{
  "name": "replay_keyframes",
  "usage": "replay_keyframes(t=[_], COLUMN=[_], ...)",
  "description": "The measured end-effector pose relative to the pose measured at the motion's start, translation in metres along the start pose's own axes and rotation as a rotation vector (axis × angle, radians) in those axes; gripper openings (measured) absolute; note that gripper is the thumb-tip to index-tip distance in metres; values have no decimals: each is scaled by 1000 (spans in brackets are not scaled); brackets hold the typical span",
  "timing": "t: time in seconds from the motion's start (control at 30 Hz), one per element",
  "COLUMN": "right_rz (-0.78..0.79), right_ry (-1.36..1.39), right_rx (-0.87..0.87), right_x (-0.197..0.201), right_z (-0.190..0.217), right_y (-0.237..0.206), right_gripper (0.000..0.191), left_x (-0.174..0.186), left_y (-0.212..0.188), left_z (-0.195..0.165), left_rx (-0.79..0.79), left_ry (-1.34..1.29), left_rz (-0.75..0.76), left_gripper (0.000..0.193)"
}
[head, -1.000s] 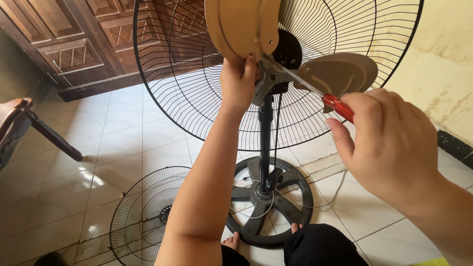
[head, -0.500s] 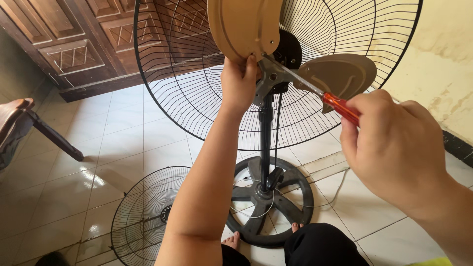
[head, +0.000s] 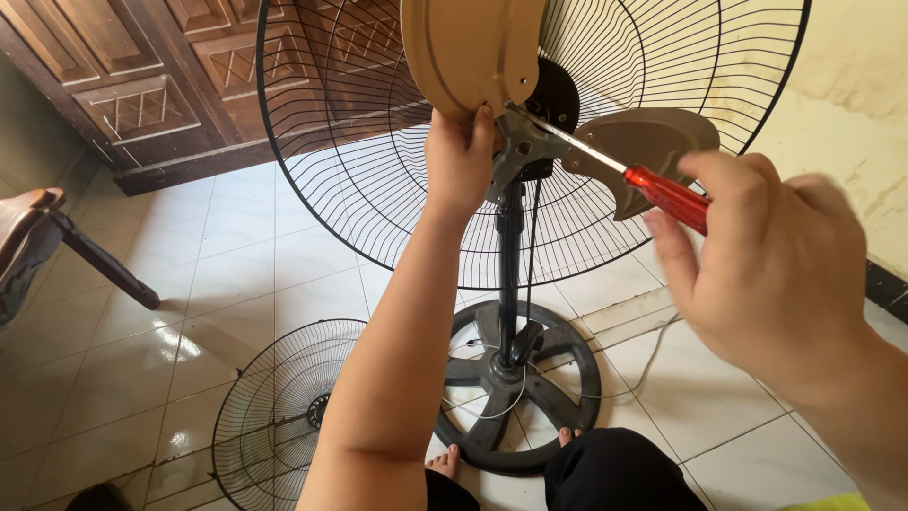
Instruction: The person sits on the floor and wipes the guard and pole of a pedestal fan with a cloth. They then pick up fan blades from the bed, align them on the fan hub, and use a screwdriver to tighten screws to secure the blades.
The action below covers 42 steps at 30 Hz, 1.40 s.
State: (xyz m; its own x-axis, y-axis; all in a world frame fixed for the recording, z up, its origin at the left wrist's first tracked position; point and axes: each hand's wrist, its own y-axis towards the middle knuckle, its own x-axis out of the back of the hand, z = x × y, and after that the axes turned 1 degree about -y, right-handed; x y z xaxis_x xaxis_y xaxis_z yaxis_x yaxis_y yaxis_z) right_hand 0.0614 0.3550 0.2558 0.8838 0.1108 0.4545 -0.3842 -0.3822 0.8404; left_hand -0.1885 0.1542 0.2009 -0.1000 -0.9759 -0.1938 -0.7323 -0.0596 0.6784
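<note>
A standing fan with tan metal blades (head: 473,47) and a black rear wire guard (head: 378,189) stands in front of me. My left hand (head: 461,156) grips the lower edge of the upper blade beside the grey hub (head: 518,151). My right hand (head: 776,270) holds a red-handled screwdriver (head: 667,197). Its metal shaft reaches to the hub. A second blade (head: 643,151) hangs to the right, just behind the screwdriver.
The fan's black pole rises from a round spoked base (head: 515,388) on the tiled floor, with a white cord beside it. The detached front wire guard (head: 274,426) lies on the floor at lower left. A wooden chair leg (head: 95,260) is at left, wooden doors behind.
The view has shifted slightly; my right hand with the screwdriver has drifted a little right and down. The left hand stays on the blade.
</note>
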Motion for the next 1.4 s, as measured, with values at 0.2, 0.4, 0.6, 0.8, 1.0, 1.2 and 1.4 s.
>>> replay_keyframes(t=[0.2, 0.4, 0.6, 0.8, 1.0, 1.2, 1.4], right_rz=[21, 16, -33, -15, -146, -85, -80], right_ry=[-35, -34, -13, 16, 32, 61, 74], right_rx=[-11, -37, 97, -55, 14, -24, -20], right_x=[-4, -1, -4, -10, -9, -9, -10], right_z=[-8, -5, -2, -8, -1, 0, -5], right_y=[-10, -5, -4, -5, -1, -6, -9], right_gripper=[32, 43, 45, 34, 30, 30, 26], left_x=[-1, -2, -4, -5, -4, -5, -7], left_y=[0, -2, -3, -3, -3, -4, -3], left_z=[-2, -7, -14, -16, -15, -15, -14], left_rx=[5, 14, 33, 5, -18, -11, -39], left_ry=[55, 77, 150, 166, 136, 181, 220], left_rz=[-11, -9, -22, -23, -15, -35, -58], left_gripper=[11, 11, 11, 9, 10, 10, 16])
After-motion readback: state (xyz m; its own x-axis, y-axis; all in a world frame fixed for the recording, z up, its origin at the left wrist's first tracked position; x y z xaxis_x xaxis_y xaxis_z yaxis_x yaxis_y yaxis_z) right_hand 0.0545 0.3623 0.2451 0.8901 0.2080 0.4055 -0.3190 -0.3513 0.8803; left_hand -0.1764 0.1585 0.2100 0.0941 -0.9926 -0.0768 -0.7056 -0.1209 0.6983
